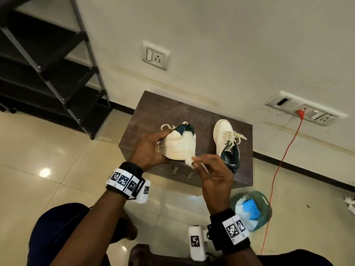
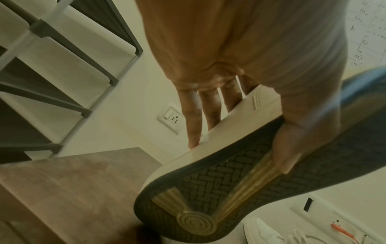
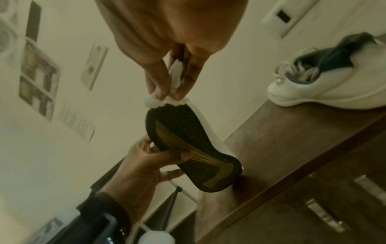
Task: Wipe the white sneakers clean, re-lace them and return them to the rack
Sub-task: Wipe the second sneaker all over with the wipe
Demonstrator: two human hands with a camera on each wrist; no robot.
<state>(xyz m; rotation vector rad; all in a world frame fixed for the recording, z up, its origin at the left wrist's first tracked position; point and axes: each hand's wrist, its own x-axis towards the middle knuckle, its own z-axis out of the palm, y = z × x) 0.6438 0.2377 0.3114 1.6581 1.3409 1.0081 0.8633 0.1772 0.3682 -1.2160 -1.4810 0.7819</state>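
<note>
My left hand (image 1: 151, 148) grips a white sneaker (image 1: 179, 144) with a dark green heel collar, held on its side above the cabinet. My thumb lies across the dark sole (image 2: 229, 178), and the fingers (image 2: 194, 115) lie along the far side. My right hand (image 1: 207, 166) pinches a small white wipe (image 1: 189, 161) against the heel edge of the sole (image 3: 188, 143). The wipe (image 3: 167, 99) sits between thumb and fingers. The second white sneaker (image 1: 227, 141) stands upright on the cabinet at the right, laces loose.
The brown cabinet (image 1: 153, 114) has metal handles on its front. A black shoe rack (image 1: 48, 70) stands at the left wall. An orange cable (image 1: 282, 156) runs from a wall socket to the floor. A teal basket (image 1: 253, 210) with wipes sits on the tiles.
</note>
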